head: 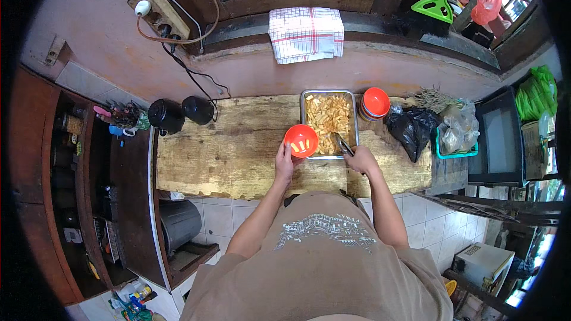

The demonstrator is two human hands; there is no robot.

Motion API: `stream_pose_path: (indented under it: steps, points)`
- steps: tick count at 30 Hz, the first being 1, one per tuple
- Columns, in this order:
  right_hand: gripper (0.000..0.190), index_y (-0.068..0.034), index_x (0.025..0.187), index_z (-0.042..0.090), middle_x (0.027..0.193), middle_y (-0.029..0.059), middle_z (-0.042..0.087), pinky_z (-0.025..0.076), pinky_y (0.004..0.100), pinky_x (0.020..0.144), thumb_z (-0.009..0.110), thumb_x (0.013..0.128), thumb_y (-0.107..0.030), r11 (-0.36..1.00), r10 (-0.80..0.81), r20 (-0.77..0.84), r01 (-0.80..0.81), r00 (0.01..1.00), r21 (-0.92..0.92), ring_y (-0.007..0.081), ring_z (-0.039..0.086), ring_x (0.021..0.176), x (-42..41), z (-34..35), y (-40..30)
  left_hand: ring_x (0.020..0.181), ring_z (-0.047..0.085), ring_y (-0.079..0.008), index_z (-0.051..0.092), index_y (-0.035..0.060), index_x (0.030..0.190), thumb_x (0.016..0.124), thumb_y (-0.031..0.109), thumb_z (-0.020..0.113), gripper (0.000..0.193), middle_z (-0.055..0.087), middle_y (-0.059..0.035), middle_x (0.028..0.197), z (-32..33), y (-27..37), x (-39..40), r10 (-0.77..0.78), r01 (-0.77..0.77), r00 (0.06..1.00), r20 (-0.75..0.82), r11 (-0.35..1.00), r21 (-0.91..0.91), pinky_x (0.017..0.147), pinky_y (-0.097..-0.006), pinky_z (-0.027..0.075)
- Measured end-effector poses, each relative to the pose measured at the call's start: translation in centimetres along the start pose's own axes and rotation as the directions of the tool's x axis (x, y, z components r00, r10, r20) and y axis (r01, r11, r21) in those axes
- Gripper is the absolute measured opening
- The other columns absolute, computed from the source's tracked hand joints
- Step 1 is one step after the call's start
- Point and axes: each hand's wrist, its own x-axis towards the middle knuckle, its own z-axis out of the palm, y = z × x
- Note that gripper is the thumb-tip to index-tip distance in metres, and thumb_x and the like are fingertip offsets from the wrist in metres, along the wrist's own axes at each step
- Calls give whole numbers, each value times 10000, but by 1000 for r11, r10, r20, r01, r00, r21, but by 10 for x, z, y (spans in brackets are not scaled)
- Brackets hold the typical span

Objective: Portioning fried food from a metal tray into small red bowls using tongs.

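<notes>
My left hand (285,160) holds an orange-red plastic bowl (308,132) by its lower left side; a few pale yellow cut pieces of food (301,145) lie in it. The bowl is at the left edge of a rectangular metal tray (356,118) filled with similar cut pieces (328,113), some coated brownish. In my right hand (362,160) are metal tongs (342,144), their tips down among the pieces at the tray's lower right. Behind the tray's right side stands a stack of bowls (376,101), the top one orange-red.
The worn wooden table (223,156) carries two black containers (198,110) at left, a black plastic bag (412,129) and a teal basket (457,156) with clear bags at right. A folded checked cloth (306,35) hangs on the window ledge; black cables run down the wall.
</notes>
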Motion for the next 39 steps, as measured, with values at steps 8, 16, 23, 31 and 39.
stream_pose_path:
  steps: [8,16,23,31,39]
  points:
    - [297,20,931,690,605,125,608,493,363,537,662,827,-257,995,-30,-29,33,999,92,201,608,531,-17,-13,-2,942,665,-182,414,103,1394,1031,332,404,429,595,-82,1202,-3,-4,3,35,-35,999,15,999,-13,737,-318,599]
    - [453,84,793,676,718,246,664,545,407,659,668,774,-369,992,1,77,9,997,-127,357,680,675,14,5,-3,948,663,-177,412,112,1395,1031,332,404,425,594,-81,1208,0,-4,2,-20,20,1000,-3,1000,-1,729,-318,599]
    - [443,98,739,660,669,242,651,549,414,659,645,782,-343,992,-2,-7,1,1000,-124,362,678,659,16,13,-3,963,656,-180,409,117,1395,1030,340,406,427,586,-81,1213,1,1,-1,-8,8,1000,-8,999,-43,743,-320,595]
    - [382,73,914,683,911,311,653,531,435,821,636,764,-275,998,49,-20,-49,999,-35,406,664,897,-13,-17,-20,980,651,-180,423,114,1376,1034,352,386,418,583,-77,1212,0,2,0,-22,22,1000,-12,1000,-15,765,-329,591]
    - [377,32,987,688,1005,263,665,521,436,869,626,789,-283,926,123,36,-102,992,-364,385,652,969,8,-11,-13,973,654,-179,428,112,1371,1031,357,394,421,588,-72,1203,-1,-4,2,-18,17,1000,-7,1000,-24,757,-322,592]
